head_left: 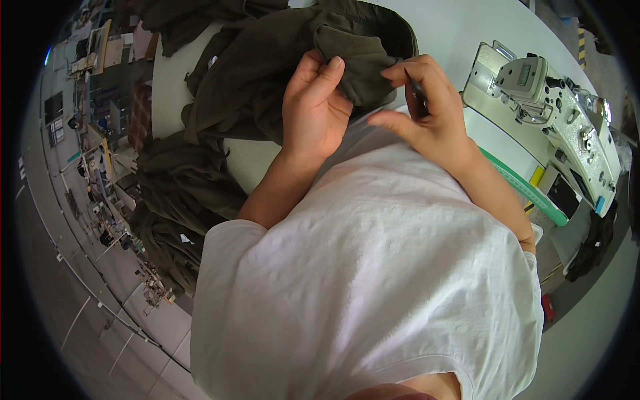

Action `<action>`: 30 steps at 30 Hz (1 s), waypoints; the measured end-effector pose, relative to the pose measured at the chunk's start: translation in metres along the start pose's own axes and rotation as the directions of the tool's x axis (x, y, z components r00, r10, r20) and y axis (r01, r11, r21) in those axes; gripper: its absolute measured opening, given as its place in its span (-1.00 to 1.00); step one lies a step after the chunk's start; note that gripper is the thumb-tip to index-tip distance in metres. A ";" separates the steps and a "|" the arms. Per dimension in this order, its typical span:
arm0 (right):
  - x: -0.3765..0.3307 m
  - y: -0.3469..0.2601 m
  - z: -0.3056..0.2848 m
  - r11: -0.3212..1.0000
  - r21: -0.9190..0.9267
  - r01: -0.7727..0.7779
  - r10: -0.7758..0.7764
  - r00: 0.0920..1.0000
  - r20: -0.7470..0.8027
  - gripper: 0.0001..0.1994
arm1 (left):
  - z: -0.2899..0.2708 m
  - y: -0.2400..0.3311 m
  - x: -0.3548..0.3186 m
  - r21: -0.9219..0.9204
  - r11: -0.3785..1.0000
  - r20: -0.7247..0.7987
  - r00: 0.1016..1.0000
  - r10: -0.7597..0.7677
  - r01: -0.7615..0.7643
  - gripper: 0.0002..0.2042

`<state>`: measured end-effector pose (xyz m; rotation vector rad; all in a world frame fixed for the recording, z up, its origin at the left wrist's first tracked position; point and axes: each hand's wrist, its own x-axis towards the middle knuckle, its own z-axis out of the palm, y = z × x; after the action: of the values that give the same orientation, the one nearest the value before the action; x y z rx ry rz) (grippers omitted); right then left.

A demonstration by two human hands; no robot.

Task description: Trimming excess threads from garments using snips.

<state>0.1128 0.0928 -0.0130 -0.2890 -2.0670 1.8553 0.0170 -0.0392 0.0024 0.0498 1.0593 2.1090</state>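
A dark olive garment (260, 80) is bunched on the pale table, with a folded flap raised at its near right part. My left hand (317, 113) pinches the edge of that flap, thumb on top. To the right, my right hand (437, 107) is beside the flap, its index fingertip close to the cloth and its thumb held apart. Curled inside its fingers is a slim dark tool (417, 93); most of it is hidden, so its kind is unclear.
A white sewing machine (560, 110) stands on the table at the right. Near my right forearm lies a green ruler-like strip (523, 187). More dark olive cloth (180, 193) hangs at the left. Behind it, a cluttered workshop floor stretches away.
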 end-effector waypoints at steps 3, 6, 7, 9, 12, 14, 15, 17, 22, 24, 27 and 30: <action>0.013 0.018 -0.001 0.801 -0.430 0.416 -0.476 0.879 -0.037 -0.80 | -0.001 -0.001 0.000 0.036 0.999 0.022 0.999 0.035 -0.036 -0.80; 0.022 0.026 -0.015 0.978 -0.113 0.175 -0.187 0.977 -0.105 -0.83 | -0.003 0.004 0.004 0.149 0.982 0.120 0.988 0.100 -0.117 -0.76; 0.025 0.021 -0.020 0.977 -0.118 0.180 -0.193 0.975 -0.109 -0.83 | -0.007 0.010 0.013 0.468 0.781 0.192 0.910 0.366 -0.413 -0.72; 0.035 0.002 -0.038 0.969 0.232 -0.083 0.096 0.994 -0.045 -0.86 | -0.009 0.022 0.030 0.749 -0.074 0.548 0.552 0.629 -0.658 -0.64; 0.050 -0.034 -0.054 0.885 0.420 -0.198 0.198 0.979 0.044 -0.89 | 0.016 0.043 0.037 0.646 0.443 0.499 0.783 0.371 -0.622 -0.63; 0.061 -0.056 -0.060 0.854 0.482 -0.196 0.174 0.981 0.091 -0.92 | 0.031 0.055 0.039 0.553 0.653 0.527 0.824 0.207 -0.518 -0.62; 0.067 -0.065 -0.064 0.864 0.474 -0.168 0.148 0.986 0.080 -0.92 | 0.041 0.060 0.037 0.485 0.736 0.533 0.827 0.179 -0.472 -0.65; 0.078 -0.082 -0.072 0.878 0.466 -0.111 0.084 0.993 0.079 -0.89 | 0.058 0.068 0.032 0.339 0.873 0.557 0.823 0.116 -0.352 -0.72; 0.096 -0.077 -0.065 0.999 0.036 -0.021 0.029 0.978 -0.206 -0.85 | 0.080 0.065 0.038 0.216 0.942 0.345 0.923 0.173 -0.257 -0.81; 0.090 -0.061 -0.057 0.993 -0.030 0.117 -0.121 0.955 -0.269 -0.85 | 0.068 0.056 0.041 0.161 0.962 0.248 0.953 0.175 -0.219 -0.82; 0.078 -0.050 -0.045 0.924 -0.168 0.343 -0.381 0.852 -0.359 -0.84 | 0.058 0.048 0.046 0.138 0.964 0.192 0.961 0.198 -0.226 -0.82; 0.071 -0.052 -0.030 0.907 -0.212 0.365 -0.408 0.886 -0.221 -0.86 | 0.053 0.044 0.048 0.157 0.954 0.171 0.958 0.229 -0.257 -0.82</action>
<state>0.0635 0.1402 0.0489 -0.1354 -1.9273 1.3364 -0.0254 0.0114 0.0545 0.4426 1.1962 2.1803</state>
